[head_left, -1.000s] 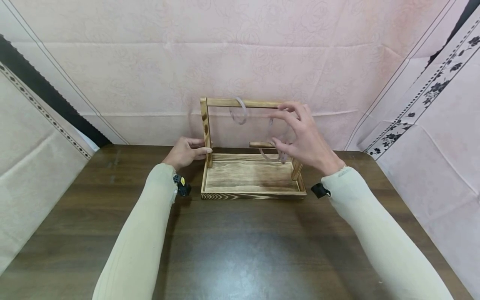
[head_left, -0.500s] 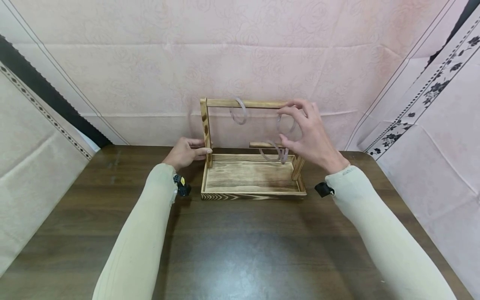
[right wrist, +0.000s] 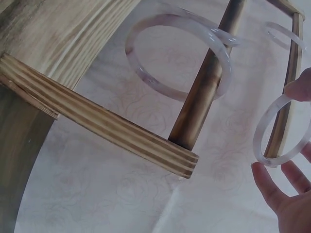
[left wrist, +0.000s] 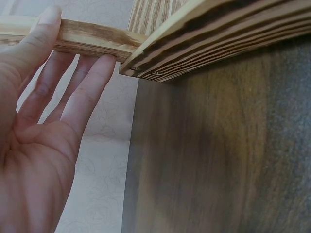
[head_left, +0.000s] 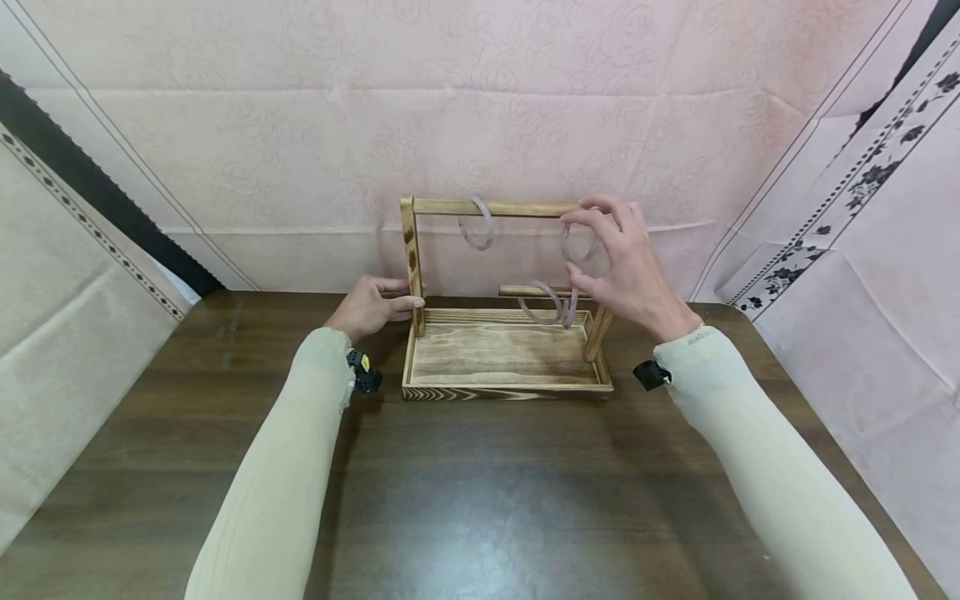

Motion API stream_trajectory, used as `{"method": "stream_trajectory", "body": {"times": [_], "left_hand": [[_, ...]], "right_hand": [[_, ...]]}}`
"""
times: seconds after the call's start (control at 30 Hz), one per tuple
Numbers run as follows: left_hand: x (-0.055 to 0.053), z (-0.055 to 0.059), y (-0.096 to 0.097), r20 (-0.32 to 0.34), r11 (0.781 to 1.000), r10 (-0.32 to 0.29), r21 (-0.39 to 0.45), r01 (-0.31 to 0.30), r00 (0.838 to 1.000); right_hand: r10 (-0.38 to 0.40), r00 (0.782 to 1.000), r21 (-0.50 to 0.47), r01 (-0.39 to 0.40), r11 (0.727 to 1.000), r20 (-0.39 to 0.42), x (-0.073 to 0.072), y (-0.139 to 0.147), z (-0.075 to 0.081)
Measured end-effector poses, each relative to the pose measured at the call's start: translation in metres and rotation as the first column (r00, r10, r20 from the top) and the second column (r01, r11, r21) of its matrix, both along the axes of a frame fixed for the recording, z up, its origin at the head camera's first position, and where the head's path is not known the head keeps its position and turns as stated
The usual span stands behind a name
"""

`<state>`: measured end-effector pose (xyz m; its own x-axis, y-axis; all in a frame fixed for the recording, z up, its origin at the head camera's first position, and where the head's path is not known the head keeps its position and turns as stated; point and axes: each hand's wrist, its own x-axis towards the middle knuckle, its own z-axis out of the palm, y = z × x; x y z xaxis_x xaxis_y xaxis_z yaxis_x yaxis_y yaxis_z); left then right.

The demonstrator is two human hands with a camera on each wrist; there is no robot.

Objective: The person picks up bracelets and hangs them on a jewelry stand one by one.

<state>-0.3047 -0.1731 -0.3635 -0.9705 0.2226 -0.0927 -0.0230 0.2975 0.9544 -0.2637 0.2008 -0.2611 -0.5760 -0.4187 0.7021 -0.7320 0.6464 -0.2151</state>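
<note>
In the head view, a wooden stand has a tray base [head_left: 487, 392], a long upper bar [head_left: 525, 209] and a short lower bar [head_left: 517, 291]. My left hand [head_left: 375, 304] grips its left upright [head_left: 412, 250], thumb in front and fingers behind. Thumb and fingertips of my right hand [head_left: 626, 267] pinch a pale, translucent bangle [right wrist: 259, 133] at the free right end of the upper bar; in the right wrist view the bar's end shows within the ring. Another bangle [head_left: 489, 225] hangs further left on that bar. Two bangles hang on the lower bar, one nearer [right wrist: 133, 63].
The stand rests on a dark brown wooden table [head_left: 480, 483], near its back edge. A short right post [head_left: 597, 333] carries the lower bar. Pale patterned cloth [head_left: 480, 125] hangs behind the table and along both sides.
My right hand has drawn back to the right with its bangle, from between the bars to the upper bar's end. My left hand and the stand have stayed put.
</note>
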Motion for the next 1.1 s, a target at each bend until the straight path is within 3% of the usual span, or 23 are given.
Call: {"method": "stream_trajectory", "body": {"times": [0.4, 0.87, 1.1], "left_hand": [[0.0, -0.001, 0.001, -0.01, 1.0, 0.001, -0.017, -0.002, 1.0], [0.0, -0.001, 0.0, -0.012, 1.0, 0.002, -0.021, -0.002, 1.0], [0.0, -0.001, 0.001, -0.005, 0.999, -0.002, 0.032, 0.002, 1.0]], "right_hand": [[-0.057, 0.998, -0.014, 0.058, 0.998, 0.039, -0.002, 0.009, 0.0], [-0.055, 0.995, -0.023, 0.057, 0.998, 0.082, -0.007, 0.011, 0.002], [-0.056, 0.994, -0.022, 0.058, 0.998, 0.097, -0.01, 0.01, 0.004]]}}
